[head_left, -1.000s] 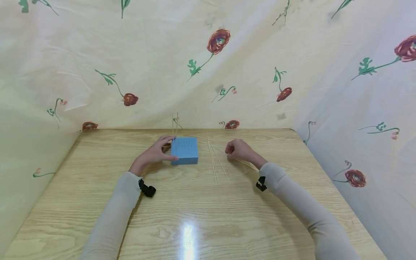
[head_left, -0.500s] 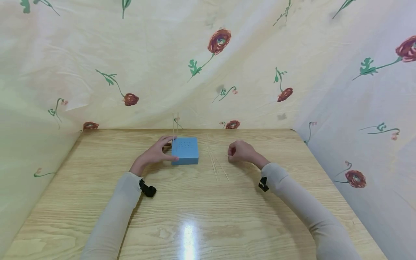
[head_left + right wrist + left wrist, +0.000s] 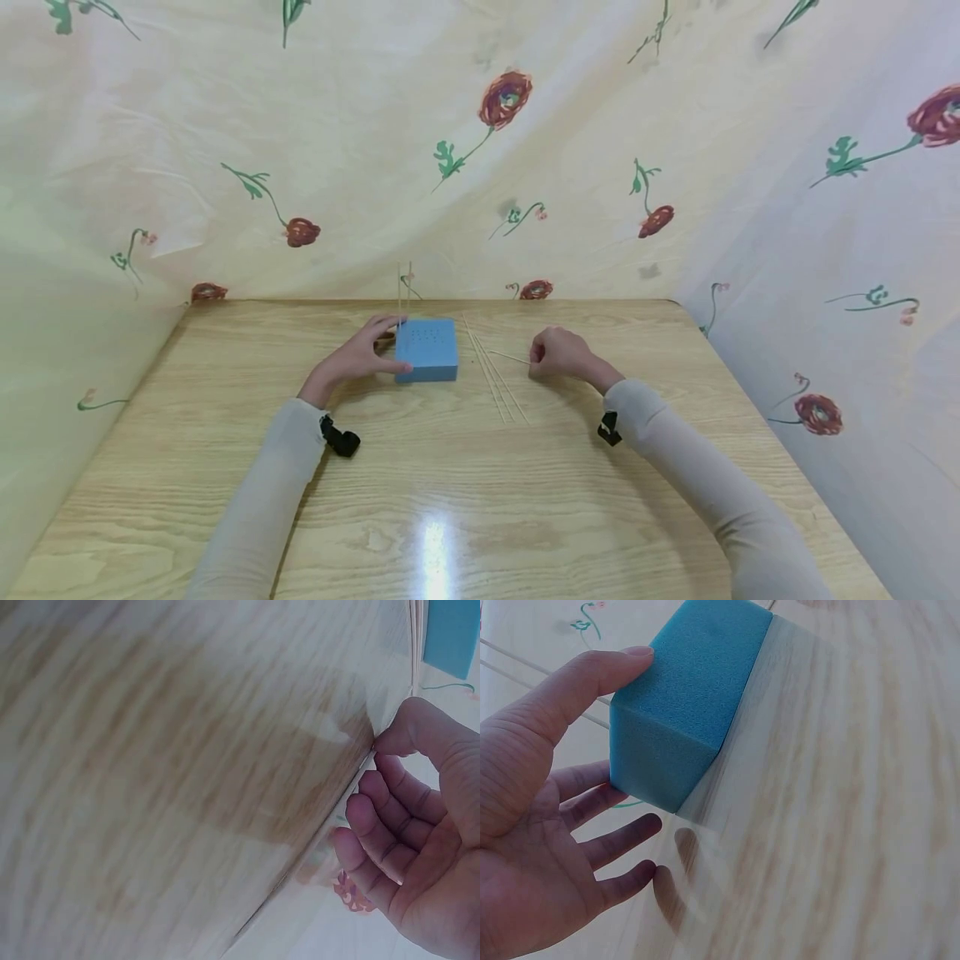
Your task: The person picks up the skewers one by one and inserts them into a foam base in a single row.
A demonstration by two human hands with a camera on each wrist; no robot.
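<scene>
A blue foam block (image 3: 426, 343) with small holes in its top stands on the table, two thin sticks (image 3: 409, 287) upright at its left side. My left hand (image 3: 358, 350) grips the block's left end between thumb and fingers; in the left wrist view the thumb lies on the blue block (image 3: 697, 667) and two fingers stand off it. Right of the block, my right hand (image 3: 561, 354) pinches one thin stick (image 3: 510, 357) low over the table. In the right wrist view the thumb of the right hand (image 3: 427, 817) meets a finger on the stick.
Several loose thin sticks (image 3: 495, 379) lie fanned on the wooden table (image 3: 450, 467) between the block and my right hand. A flowered cloth (image 3: 360, 150) hangs behind the table's back edge and along both sides.
My right hand has shifted slightly right and the stick in it now points left over the others. The loose sticks have spread a little. The left hand and block have stayed put.
</scene>
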